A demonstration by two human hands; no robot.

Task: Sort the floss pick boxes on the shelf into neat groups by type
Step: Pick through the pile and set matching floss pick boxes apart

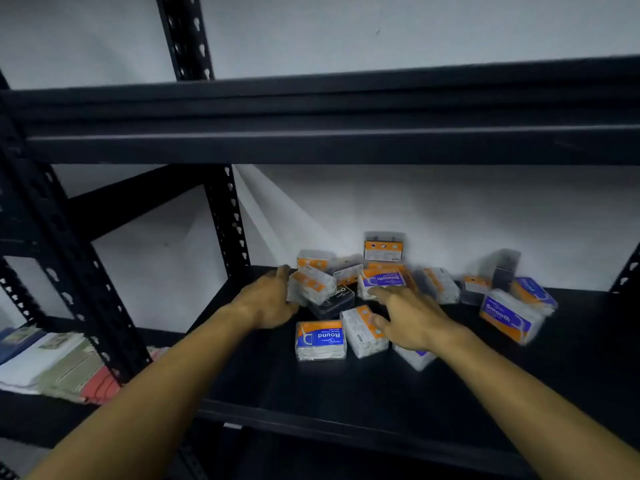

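Reaching into the jumbled heap of clear plastic floss pick boxes with orange-and-blue labels (381, 296), the left hand (268, 301) cups a tilted box (311, 284) while the right hand (412, 318), fingers spread, presses a side-lying box (363, 330). Loosely stacked boxes could topple, mixing types. They sit mid-back on a black metal shelf (311, 393) against a white wall (415, 199).

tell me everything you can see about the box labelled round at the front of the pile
The clear plastic box with the orange and blue "Round" label lies flat on the black metal shelf, nearest the front edge of the pile. Its label faces up, printed upside down from this view, with a white floss-pick drawing beside the word. White contents show through its front side. Its right edge sits against a neighbouring clear box with an orange-topped label. Neither hand touches it.
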